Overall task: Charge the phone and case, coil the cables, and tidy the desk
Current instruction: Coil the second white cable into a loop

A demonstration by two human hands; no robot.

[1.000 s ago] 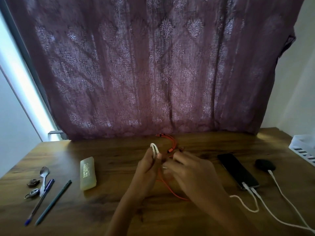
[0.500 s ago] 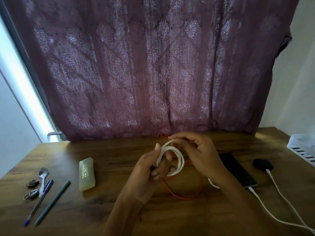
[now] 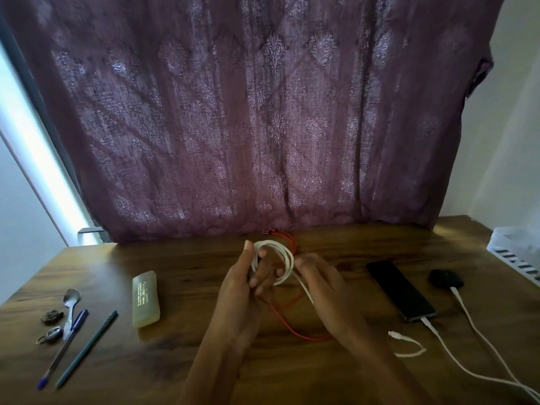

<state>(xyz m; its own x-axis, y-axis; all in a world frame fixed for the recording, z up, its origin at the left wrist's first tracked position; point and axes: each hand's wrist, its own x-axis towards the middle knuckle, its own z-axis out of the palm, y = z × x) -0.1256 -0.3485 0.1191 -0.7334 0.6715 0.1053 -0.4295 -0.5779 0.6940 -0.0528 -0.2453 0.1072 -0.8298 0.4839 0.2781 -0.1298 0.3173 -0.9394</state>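
My left hand (image 3: 248, 276) holds a coil of white cable (image 3: 287, 258) looped around its fingers, above the desk's middle. My right hand (image 3: 318, 282) grips the same cable where it leaves the coil; its loose end (image 3: 406, 343) trails on the desk to the right. An orange cable (image 3: 295, 328) lies uncoiled under my hands. The black phone (image 3: 400, 290) lies to the right with a white cable plugged into its near end. A dark case (image 3: 445, 278) sits further right, also with a white cable plugged in.
On the left lie a translucent yellowish box (image 3: 145, 299), a dark pen (image 3: 87, 346), a blue pen (image 3: 62, 349), a spoon (image 3: 71, 299) and two small metal pieces (image 3: 51, 325). A white basket (image 3: 517, 252) stands at the right edge. A purple curtain hangs behind the desk.
The white coil on my left hand has grown by further loops. My right hand swung up over the coil, then came back down to its right, drawing the loose end closer.
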